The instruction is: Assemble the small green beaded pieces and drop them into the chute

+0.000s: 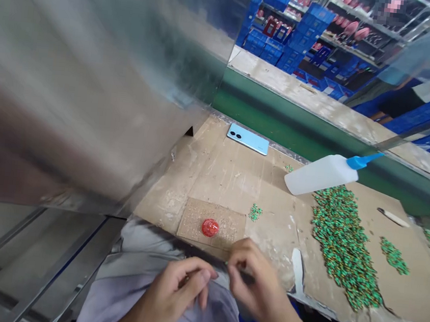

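One thin item [239,272], too small to name, pinched between right hand [258,283] fingers [236,258] at worktop [228,183] near edge; left hand [171,300] curled close by, grip unclear. Loose green beads [340,246] heaped near right edge; knocked squeeze bottle [323,175] could scatter them.

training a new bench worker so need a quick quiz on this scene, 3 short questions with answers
1. True or false: the light blue smartphone lies with its two camera lenses facing up.
2. Multiple choice: what sits on the speckled brown board? a) a round red translucent piece b) a pair of steel scissors c) a yellow sponge
3. Short answer: which is nearer the long heap of small green beads, the left hand or the right hand?

Key: 1. True 2. a 3. The right hand
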Available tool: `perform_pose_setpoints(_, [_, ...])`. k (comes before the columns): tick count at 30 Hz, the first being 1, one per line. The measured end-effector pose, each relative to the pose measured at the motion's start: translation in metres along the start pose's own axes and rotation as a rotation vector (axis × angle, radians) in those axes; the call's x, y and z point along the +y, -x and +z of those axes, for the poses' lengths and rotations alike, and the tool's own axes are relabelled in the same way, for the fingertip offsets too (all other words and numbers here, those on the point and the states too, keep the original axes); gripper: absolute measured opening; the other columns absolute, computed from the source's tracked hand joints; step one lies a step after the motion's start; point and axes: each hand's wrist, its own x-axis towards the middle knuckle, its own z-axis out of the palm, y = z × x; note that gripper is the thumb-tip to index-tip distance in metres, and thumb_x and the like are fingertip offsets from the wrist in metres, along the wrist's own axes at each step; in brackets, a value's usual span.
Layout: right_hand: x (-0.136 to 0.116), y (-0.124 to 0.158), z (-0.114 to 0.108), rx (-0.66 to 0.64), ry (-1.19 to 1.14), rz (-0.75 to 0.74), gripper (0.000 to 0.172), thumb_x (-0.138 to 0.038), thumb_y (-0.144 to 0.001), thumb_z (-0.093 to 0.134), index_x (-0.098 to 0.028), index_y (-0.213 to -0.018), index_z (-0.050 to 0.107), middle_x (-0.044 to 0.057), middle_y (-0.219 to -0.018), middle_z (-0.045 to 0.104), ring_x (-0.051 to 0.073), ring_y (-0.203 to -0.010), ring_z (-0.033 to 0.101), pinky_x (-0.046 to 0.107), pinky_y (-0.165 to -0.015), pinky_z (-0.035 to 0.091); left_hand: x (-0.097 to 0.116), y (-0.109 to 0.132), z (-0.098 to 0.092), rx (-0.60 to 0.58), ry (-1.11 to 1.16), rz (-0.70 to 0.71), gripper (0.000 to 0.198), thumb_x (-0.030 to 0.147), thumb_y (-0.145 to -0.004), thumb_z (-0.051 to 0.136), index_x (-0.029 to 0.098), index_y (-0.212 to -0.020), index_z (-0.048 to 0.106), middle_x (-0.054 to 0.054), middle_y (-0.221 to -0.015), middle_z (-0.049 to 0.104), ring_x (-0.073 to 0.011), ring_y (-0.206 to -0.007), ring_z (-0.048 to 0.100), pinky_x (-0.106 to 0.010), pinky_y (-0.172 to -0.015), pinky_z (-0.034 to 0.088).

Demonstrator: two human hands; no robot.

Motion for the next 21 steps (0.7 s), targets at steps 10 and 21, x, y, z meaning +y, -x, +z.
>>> perform_pose_setpoints(10, [-0.019, 0.004, 0.006, -0.236, -0.069, -0.089, 0.016, -0.009, -0.102, 0.054, -0.024, -0.106, 0.054, 0.003, -0.098, 0.063, 0.018, -0.089, 0.064, 0.029, -0.075, 0.055, 0.021, 0.006, -0.003, -0.032, -0.349, 0.083, 0.033, 0.037, -0.103, 0.052, 0.018, -0.077, 0.062, 0.003, -0.066, 0.058, -0.0148, -0.066, 0.054, -0.027, -0.07, 0.041])
perform_pose_setpoints(21, [-0.021, -0.007, 0.004, -0.256, -0.237, -0.067, 0.015, -0.012, -0.102, 0.057, -0.026, -0.104, 0.055, 0.001, -0.096, 0.061, 0.015, -0.087, 0.063, 0.027, -0.074, 0.053, 0.03, 0.011, -0.008, -0.006, -0.395, 0.114, 0.028, 0.034, -0.101, 0.054, 0.018, -0.08, 0.065, 0.003, -0.069, 0.053, -0.0149, -0.069, 0.049, -0.028, -0.067, 0.037])
